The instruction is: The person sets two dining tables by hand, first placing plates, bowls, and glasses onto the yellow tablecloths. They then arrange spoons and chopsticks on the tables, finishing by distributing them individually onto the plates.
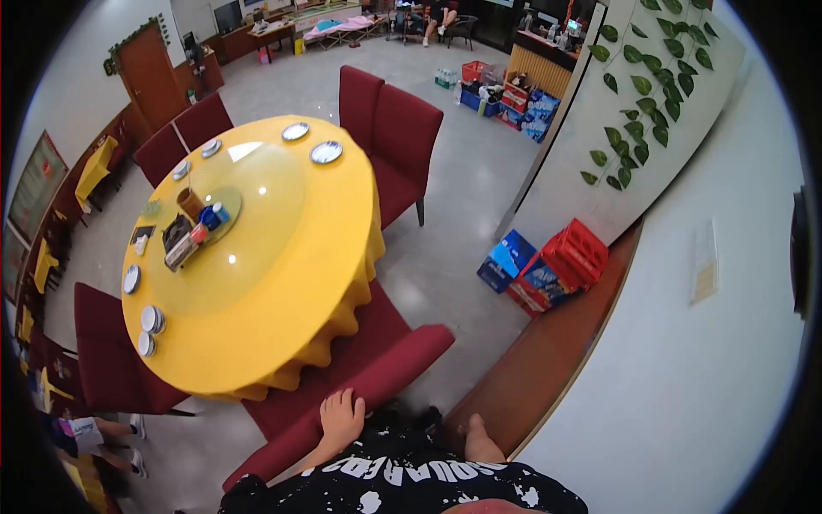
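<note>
My left hand [342, 416] rests on the top of a dark red chair back [390, 370], its fingers lying flat over the edge. This chair stands against the near side of a round table with a yellow cloth [257, 343]. My right hand [473, 426] hangs low beside my body, over the brown floor strip; its fingers are too small and blurred to make out. On the table's glass turntable [272, 214] stand a brown cup [190, 202], a blue container [209, 218] and a box [181, 251]. Stacked white dishes [152, 319] sit near the left edge.
More red chairs [402, 141] surround the table. Blue and red boxes [507, 259] and red crates [582, 253] stand by the partition [599, 103] at right. A white wall [659, 368] runs along my right. A person's legs [120, 428] show at lower left; another person [438, 19] sits far back.
</note>
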A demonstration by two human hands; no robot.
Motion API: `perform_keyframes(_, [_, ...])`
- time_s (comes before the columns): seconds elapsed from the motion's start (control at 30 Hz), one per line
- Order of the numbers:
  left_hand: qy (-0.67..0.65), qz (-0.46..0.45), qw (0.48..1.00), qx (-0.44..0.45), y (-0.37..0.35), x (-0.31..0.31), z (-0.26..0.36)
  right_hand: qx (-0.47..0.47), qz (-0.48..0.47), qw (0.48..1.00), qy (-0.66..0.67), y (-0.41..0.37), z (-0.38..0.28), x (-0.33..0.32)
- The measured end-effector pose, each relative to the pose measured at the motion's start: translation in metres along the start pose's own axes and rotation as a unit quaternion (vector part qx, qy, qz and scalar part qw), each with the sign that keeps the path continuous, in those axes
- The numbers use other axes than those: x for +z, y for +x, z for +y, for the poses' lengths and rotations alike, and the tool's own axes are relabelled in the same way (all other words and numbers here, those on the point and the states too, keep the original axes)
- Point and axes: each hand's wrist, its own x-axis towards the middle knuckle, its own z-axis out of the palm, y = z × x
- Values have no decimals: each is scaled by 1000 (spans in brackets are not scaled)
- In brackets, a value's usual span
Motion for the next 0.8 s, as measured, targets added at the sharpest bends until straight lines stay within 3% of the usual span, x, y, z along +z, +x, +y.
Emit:
perform_keyframes(0.03, [32, 53, 998, -4, 10, 16, 9, -22, -35, 999, 5, 23, -33, 9])
perform_keyframes(0.13, [54, -33, 981, -183, 57, 17, 46, -46, -82, 995, -13, 56, -139, 36])
perform_keyframes(0.27, [51, 110, 983, -140, 79, 39, 46, -122, -140, 978, -92, 75, -288, 59])
perform_keyframes(0.4, [55, 111, 981, -146, 103, 30, 42, -206, -102, 940, -253, 64, -409, 46])
perform_keyframes(0.47, [28, 70, 974, -215, 120, 13, 56, -170, -84, 927, -324, 62, -463, 14])
perform_keyframes(0.6, [65, 89, 963, -246, 146, 13, 59, -140, -32, 929, -341, 110, -564, 20])
perform_keyframes(0.63, [67, 53, 945, -316, 155, 11, 65, -114, -20, 929, -351, 105, -586, 33])
perform_keyframes(0.73, [170, 86, 852, -488, 151, 51, 61, -60, -26, 913, -403, 111, -654, 80])
perform_keyframes(0.8, [208, 82, 720, -656, 185, 75, 78, -51, -79, 880, -466, 186, -698, 116])
